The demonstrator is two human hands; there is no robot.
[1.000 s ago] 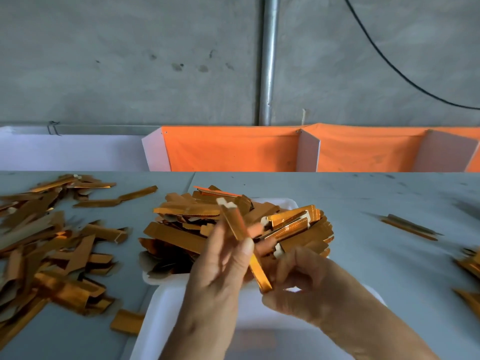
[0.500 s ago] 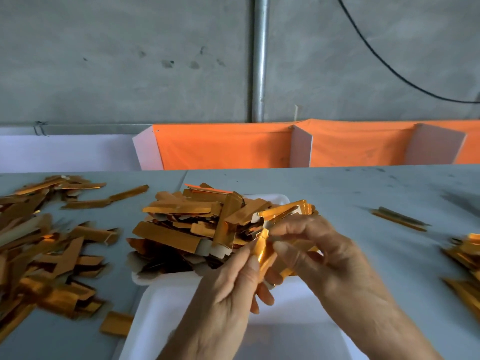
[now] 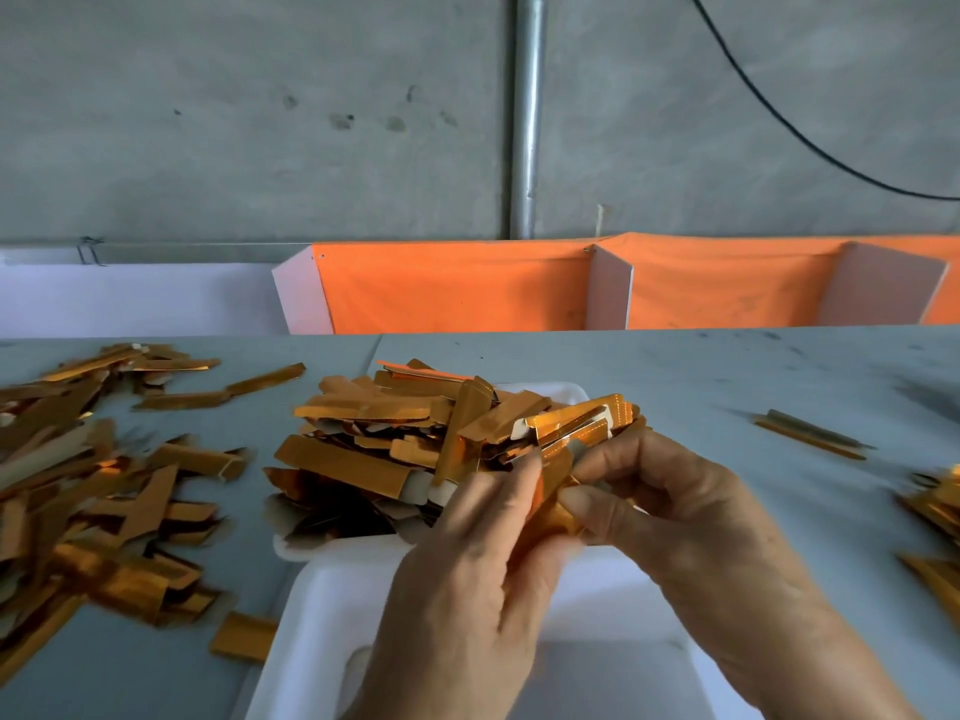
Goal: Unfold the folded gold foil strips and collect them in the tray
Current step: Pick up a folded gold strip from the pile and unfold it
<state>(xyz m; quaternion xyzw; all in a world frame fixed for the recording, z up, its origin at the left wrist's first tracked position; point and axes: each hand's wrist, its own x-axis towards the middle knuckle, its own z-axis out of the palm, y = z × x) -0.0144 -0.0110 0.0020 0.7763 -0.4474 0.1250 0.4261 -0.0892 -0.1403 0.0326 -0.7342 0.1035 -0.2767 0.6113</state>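
Gripping one folded gold foil strip between them above the near white tray, the left hand and right hand pinch opposite ends; spreading it gently should avoid tearing, then drop it onto the pile in the far tray.

1. Left hand and right hand pinch one gold strip between them, above the near tray.
2. Behind it, the far tray holds a heap of strips.
3. Loose strips lie on the table to the left; a few lie to the right.
4. Orange bins line the wall.
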